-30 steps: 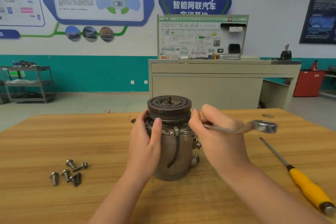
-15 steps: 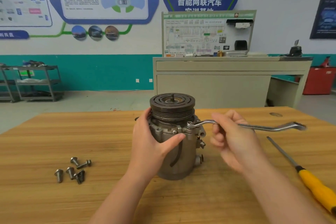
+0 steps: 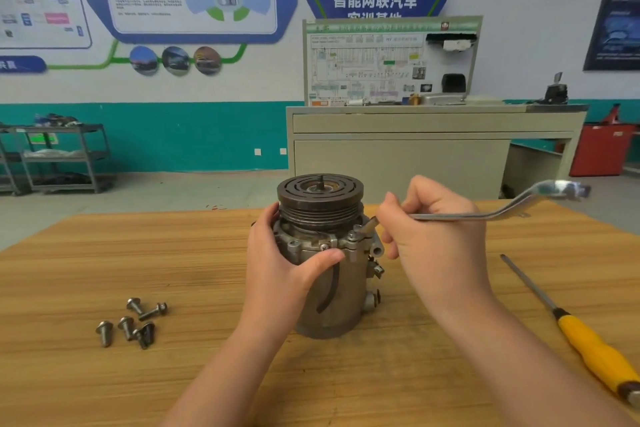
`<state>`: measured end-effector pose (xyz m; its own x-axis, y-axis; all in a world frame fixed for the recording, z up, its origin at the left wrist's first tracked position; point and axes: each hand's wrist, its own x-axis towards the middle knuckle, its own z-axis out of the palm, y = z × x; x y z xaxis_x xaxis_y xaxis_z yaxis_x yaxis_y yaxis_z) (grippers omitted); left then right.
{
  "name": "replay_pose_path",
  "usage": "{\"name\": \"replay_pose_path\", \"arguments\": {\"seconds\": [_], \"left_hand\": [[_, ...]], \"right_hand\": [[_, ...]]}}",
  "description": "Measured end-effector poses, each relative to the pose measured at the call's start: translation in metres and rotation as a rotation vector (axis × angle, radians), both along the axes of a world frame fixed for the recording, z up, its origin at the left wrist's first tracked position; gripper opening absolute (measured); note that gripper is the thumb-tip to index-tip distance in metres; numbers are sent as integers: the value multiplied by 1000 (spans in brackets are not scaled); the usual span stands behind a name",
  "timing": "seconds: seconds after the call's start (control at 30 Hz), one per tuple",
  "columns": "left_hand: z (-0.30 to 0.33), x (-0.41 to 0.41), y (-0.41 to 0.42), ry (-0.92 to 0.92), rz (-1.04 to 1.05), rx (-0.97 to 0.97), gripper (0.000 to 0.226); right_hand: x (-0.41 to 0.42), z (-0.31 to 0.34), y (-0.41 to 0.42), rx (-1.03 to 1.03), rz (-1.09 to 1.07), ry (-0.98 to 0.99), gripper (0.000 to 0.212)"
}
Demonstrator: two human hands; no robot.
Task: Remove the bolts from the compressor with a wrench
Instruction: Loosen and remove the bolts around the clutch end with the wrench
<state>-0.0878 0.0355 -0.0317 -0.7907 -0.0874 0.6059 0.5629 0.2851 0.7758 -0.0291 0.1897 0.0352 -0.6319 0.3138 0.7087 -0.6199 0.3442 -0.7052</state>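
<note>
Since the frame half a second ago, the wrench has swung so that its free ring end stands higher, up and to the right of the right hand, and its working end has tilted down onto the flange of the compressor.

Hidden or unclear items:
- The wrench's working end is largely covered by the right hand's fingers; whether it is seated on a bolt head cannot be determined.
- The side of the compressor body beneath the left hand is concealed by the palm.
- The screwdriver, lying on the tabletop to the right of the right hand, is cut off at the frame's lower right corner.

Left of the left hand, well apart from it, a cluster of loose bolts lies on the tabletop.

Left hand: curled round the upright compressor, thumb across the near side just below the flange, fingers wrapped behind under the pulley.

Compressor: standing upright on the tabletop between both hands, pulley uppermost.

Right hand: closed round the wrench shank close to the compressor, fingers curled, the shank running out to the right.
</note>
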Motion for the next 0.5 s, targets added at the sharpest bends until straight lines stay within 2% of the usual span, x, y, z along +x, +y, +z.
{"name": "replay_pose_path", "arguments": {"seconds": [0.1,0.2,0.27,0.33,0.4,0.43,0.5], "left_hand": [[-1,-1,1,3,6,25,109],[-3,-3,0,11,37,16,112],[-4,-5,1,12,48,8,106],[-4,-5,2,-3,51,23,99],[-4,-3,3,-13,47,38,108],[-4,-2,2,-8,44,43,115],[-3,0,1,8,36,39,125]], "right_hand": [[-2,-6,-9,29,-38,49,42],[5,-9,-21,290,-153,189,49],[12,-13,-30,494,-221,228,41],[14,-20,-38,588,-267,210,24],[14,-26,-39,548,-299,216,26],[14,-29,-36,462,-292,199,31],[15,-31,-26,138,-170,81,35]]}}
